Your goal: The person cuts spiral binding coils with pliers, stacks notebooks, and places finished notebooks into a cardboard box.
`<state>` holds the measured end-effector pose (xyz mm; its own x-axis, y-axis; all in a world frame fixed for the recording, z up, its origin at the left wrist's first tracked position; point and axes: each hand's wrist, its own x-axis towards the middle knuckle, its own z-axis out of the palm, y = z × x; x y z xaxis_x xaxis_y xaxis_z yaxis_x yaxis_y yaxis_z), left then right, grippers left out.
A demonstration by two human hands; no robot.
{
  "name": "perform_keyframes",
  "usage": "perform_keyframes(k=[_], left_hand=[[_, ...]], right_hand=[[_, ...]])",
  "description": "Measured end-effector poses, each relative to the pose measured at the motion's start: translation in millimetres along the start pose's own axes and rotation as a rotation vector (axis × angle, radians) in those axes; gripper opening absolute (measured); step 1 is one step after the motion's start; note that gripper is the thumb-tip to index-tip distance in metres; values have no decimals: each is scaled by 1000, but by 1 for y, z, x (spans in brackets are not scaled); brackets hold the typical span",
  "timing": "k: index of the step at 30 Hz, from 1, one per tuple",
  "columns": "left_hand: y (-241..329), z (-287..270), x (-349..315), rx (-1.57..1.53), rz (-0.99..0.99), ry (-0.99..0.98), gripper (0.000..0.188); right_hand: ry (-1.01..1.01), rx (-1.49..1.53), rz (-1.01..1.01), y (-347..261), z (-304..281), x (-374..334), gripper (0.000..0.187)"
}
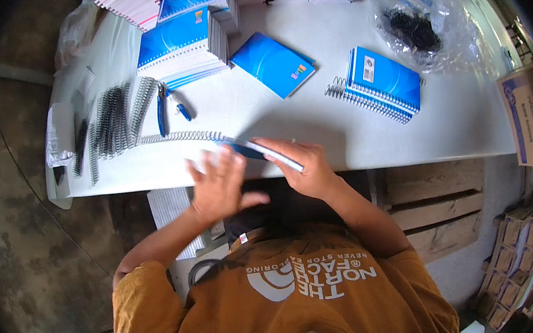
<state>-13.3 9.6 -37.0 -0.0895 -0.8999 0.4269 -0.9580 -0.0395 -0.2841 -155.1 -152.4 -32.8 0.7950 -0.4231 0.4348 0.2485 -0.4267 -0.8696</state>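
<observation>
My right hand [307, 168] grips a thin blue notebook [276, 153], tilted on edge above the front of the table. From its left end a long wire spiral coil [180, 136] stretches leftward over the tabletop, its near end at the notebook's corner. How far the coil is threaded in, I cannot tell. My left hand [218, 182] is held just below the coil, fingers spread and blurred by motion, with nothing in them. Behind the coil lie blue-handled pliers [161, 110] and a smaller blue-and-white tool [179, 105].
Loose spiral coils [113, 120] lie in a bunch at the left. Stacked blue notebooks [181, 43] stand behind them, with two more notebooks [274, 64] at the centre. Coil-bound notebooks [384, 84] sit at the right, near a plastic bag [417, 30] of black coils. A cardboard box [523, 117] borders the right edge.
</observation>
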Motion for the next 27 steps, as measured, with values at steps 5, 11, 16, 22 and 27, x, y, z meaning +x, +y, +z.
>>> perform_keyframes(k=[5,11,16,22,27], left_hand=[[-25,19,26,-231,-491,211,112],[-48,0,34,-151,-282,462,114],[28,38,-30,-379,-131,33,115],[-53,43,13,-234,-426,544,107],[3,20,14,-295,173,303,101]], right_hand=[[6,-97,-167,-1,10,1,47],[-51,-125,-160,-4,1,-3,49],[-3,-112,-167,8,2,-3,50],[-30,-178,-293,0,12,0,63],[-97,-114,-101,3,4,-4,72]])
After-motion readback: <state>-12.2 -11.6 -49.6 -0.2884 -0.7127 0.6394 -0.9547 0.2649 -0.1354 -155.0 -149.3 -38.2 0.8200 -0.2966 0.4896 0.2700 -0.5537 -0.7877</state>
